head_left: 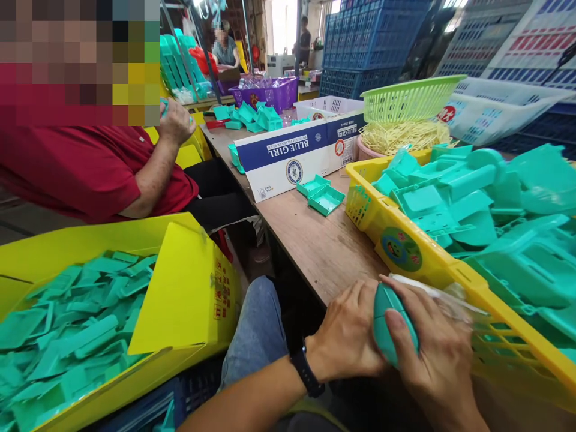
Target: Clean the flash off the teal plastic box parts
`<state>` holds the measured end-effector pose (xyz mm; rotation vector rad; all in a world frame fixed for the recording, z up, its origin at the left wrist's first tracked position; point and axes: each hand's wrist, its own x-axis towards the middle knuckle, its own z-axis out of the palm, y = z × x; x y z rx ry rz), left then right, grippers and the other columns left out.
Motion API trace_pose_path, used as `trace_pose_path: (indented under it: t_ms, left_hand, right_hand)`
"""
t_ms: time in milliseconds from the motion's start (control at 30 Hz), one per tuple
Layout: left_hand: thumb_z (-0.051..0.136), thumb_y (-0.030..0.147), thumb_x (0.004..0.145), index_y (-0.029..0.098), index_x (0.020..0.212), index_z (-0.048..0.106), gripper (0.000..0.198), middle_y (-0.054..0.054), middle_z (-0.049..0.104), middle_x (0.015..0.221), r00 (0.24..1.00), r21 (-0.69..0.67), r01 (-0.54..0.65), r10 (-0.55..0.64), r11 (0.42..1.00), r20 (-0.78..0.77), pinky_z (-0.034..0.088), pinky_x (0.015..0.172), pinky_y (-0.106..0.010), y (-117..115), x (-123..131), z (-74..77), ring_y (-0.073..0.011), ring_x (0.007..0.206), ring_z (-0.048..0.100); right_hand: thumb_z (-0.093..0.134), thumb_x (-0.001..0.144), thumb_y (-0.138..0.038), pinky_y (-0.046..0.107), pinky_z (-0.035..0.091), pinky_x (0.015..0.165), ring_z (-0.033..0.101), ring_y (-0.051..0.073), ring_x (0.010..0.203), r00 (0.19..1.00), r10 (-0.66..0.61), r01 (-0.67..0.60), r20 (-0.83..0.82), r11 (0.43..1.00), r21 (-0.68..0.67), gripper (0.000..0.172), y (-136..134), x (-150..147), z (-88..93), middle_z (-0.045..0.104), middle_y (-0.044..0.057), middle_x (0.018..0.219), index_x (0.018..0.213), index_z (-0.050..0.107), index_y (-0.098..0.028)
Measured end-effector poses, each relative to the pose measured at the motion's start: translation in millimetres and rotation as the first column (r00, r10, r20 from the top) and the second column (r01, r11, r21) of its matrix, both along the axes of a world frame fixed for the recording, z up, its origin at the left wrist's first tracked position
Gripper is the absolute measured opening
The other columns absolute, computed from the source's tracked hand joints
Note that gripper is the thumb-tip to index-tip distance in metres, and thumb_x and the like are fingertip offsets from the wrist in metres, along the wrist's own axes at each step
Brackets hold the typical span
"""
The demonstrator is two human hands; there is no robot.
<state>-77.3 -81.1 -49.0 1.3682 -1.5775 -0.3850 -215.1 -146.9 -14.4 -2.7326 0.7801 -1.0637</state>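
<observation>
Both my hands close around one teal plastic part (390,324) at the near edge of the wooden table (315,240). My left hand (346,336), with a black watch on its wrist, grips it from the left. My right hand (432,354) wraps it from the right, thumb across its rounded face. A clear plastic strip (432,291) lies just behind my right hand against the yellow basket (405,246) full of teal plastic pieces.
A yellow box (189,288) of flat teal parts sits at my lower left. A co-worker in a red shirt (90,174) sits to the left. A Blue Girl carton (297,156), two loose teal trays (320,195), a green basket (405,99) and blue crates (369,42) stand farther back.
</observation>
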Motion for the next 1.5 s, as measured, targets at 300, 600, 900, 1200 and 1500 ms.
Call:
trace_pose_path:
  t_ms: [300,600,900,1200,1500]
  left_hand:
    - [0.070,0.030,0.071,0.006,0.134,0.054,0.069,-0.020,0.069,0.119,0.998,0.098,-0.069,0.070,0.993,-0.005,0.067,0.095,-0.056,1.8,-9.4,5.0,-0.0399,0.110,0.072]
    - [0.097,0.047,0.059,0.015,0.128,0.061,0.084,-0.019,0.071,0.136,0.395,0.423,-0.034,0.401,0.905,-0.826,0.052,0.118,-0.060,14.9,30.1,21.2,-0.0415,0.131,0.066]
    - [0.098,0.061,0.058,0.014,0.111,0.077,0.073,-0.015,0.078,0.131,-0.006,0.067,0.203,0.070,0.977,-0.998,0.049,0.123,-0.056,70.4,55.9,-15.5,-0.0431,0.146,0.057]
    - [0.096,0.027,0.069,0.034,0.169,0.031,0.119,-0.012,0.033,0.178,0.927,0.176,0.027,0.041,0.984,-0.374,0.021,0.138,-0.061,123.4,113.8,16.3,-0.0403,0.166,0.028]
    - [0.092,0.046,0.075,0.026,0.149,0.053,0.086,-0.012,0.068,0.142,0.958,-0.029,-0.203,0.192,0.979,-0.213,0.055,0.118,-0.041,133.5,70.4,16.6,-0.0314,0.132,0.070]
  right_hand:
    - [0.033,0.112,-0.035,0.045,0.040,0.103,0.067,0.028,0.114,0.999,0.038,-0.040,0.021,0.994,0.097,0.042,-9.6,-4.7,-3.9,0.074,0.010,0.124,0.128,0.068,-0.018]
    - [0.046,0.108,-0.056,0.057,0.037,0.126,0.054,0.035,0.147,0.932,-0.246,0.132,0.266,0.914,0.384,0.055,6.9,-6.4,2.0,0.063,0.010,0.153,0.150,0.062,-0.023]
    - [0.077,0.088,-0.064,0.044,0.066,0.094,0.074,0.031,0.113,0.958,0.024,-0.213,0.287,0.730,0.649,0.070,66.3,38.8,-47.1,0.074,0.010,0.128,0.145,0.060,-0.028]
    - [0.067,0.087,-0.031,0.019,0.052,0.111,0.065,0.016,0.135,0.900,0.396,-0.435,0.180,0.820,0.372,0.065,48.6,29.1,-3.8,0.066,0.003,0.145,0.150,0.049,-0.026]
    - [0.066,0.086,-0.085,0.033,0.063,0.104,0.066,0.030,0.136,0.813,0.295,-0.578,0.502,0.509,0.638,0.093,54.3,32.8,-30.9,0.056,0.006,0.162,0.161,0.045,-0.034]
